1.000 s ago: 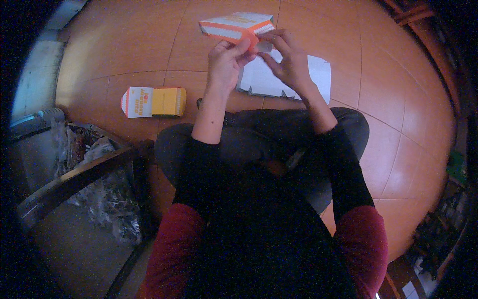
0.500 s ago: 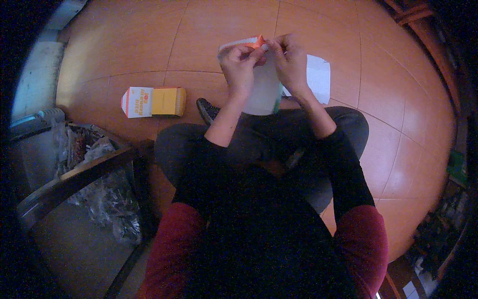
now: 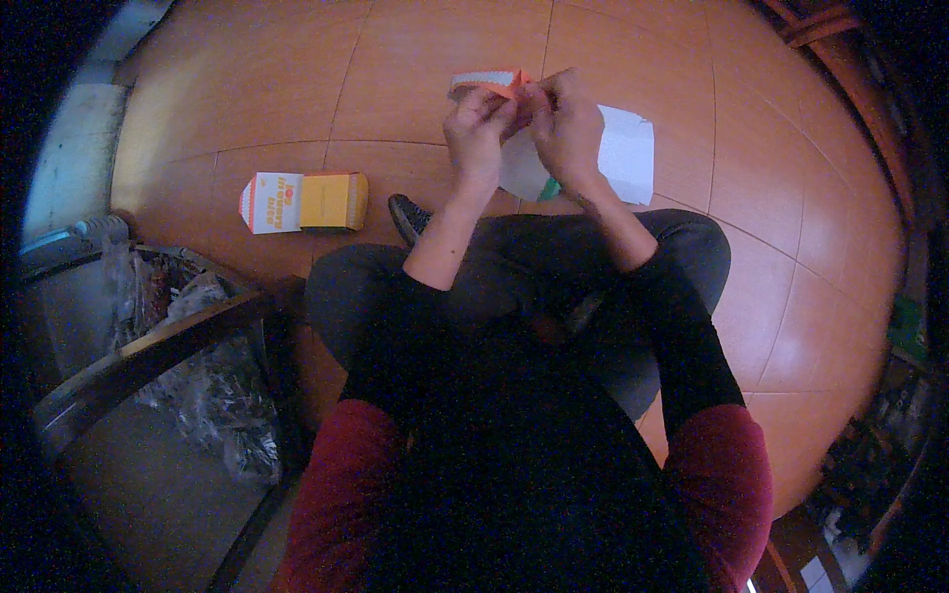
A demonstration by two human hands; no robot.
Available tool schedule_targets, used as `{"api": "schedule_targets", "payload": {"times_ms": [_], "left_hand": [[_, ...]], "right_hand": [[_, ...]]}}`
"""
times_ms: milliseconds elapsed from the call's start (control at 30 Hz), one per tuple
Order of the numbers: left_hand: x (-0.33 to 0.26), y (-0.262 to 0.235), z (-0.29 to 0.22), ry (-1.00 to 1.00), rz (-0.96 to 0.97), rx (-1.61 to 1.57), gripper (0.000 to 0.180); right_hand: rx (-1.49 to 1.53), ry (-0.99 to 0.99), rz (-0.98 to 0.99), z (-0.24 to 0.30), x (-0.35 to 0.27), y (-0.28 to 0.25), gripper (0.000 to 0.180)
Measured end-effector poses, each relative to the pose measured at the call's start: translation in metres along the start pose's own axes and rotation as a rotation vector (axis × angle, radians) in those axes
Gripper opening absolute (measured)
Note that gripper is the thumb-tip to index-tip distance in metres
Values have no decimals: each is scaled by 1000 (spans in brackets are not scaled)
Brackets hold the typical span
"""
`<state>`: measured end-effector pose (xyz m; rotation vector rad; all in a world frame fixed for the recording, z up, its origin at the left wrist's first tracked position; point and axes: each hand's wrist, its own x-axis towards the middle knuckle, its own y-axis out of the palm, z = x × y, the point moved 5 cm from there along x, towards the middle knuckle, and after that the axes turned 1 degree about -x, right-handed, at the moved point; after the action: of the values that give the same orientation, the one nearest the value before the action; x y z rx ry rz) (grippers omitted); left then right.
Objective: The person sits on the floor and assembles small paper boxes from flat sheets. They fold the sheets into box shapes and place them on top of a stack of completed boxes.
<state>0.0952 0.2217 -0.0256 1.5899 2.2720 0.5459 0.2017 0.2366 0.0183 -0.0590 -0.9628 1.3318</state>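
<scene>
Above the tiled floor, both my hands are close together on an orange-and-white carton [image 3: 486,77] with a striped edge. My left hand [image 3: 476,138] pinches its near side with bent fingers. My right hand [image 3: 568,128] closes its fingertips on the orange corner, almost touching the left fingers. Below and between my hands shows a pale panel [image 3: 522,166] with a green edge, partly covered by the right hand; whether it belongs to the same carton I cannot tell. A white sheet-like piece [image 3: 627,156] lies on the floor to the right of my right hand.
A white-and-yellow carton [image 3: 301,203] with a red striped end lies on the floor at the left. My crossed legs [image 3: 356,287] and a dark shoe [image 3: 407,217] are beneath my arms. A wooden-armed chair [image 3: 148,346] holding clear plastic bags [image 3: 222,405] stands at the near left.
The carton has turned and tipped between my hands, and its pale panel now shows shorter. My right hand has shifted slightly left. The carton on the floor has stayed put.
</scene>
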Motion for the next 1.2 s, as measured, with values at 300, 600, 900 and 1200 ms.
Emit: {"api": "schedule_targets", "payload": {"times_ms": [300, 600, 900, 1200], "left_hand": [[3, -1, 4, -106, 108, 7, 19], [5, 11, -6, -161, 154, -296, 17], [13, -17, -13, -158, -61, -167, 20], [-10, -89, -93, 169, -196, 410, 22]], "right_hand": [[102, 80, 105, -6, -3, 6, 15], [723, 271, 516, -42, 14, 24, 32], [463, 150, 249, -32, 15, 17, 37], [961, 564, 518, 39, 9, 60, 33]]}}
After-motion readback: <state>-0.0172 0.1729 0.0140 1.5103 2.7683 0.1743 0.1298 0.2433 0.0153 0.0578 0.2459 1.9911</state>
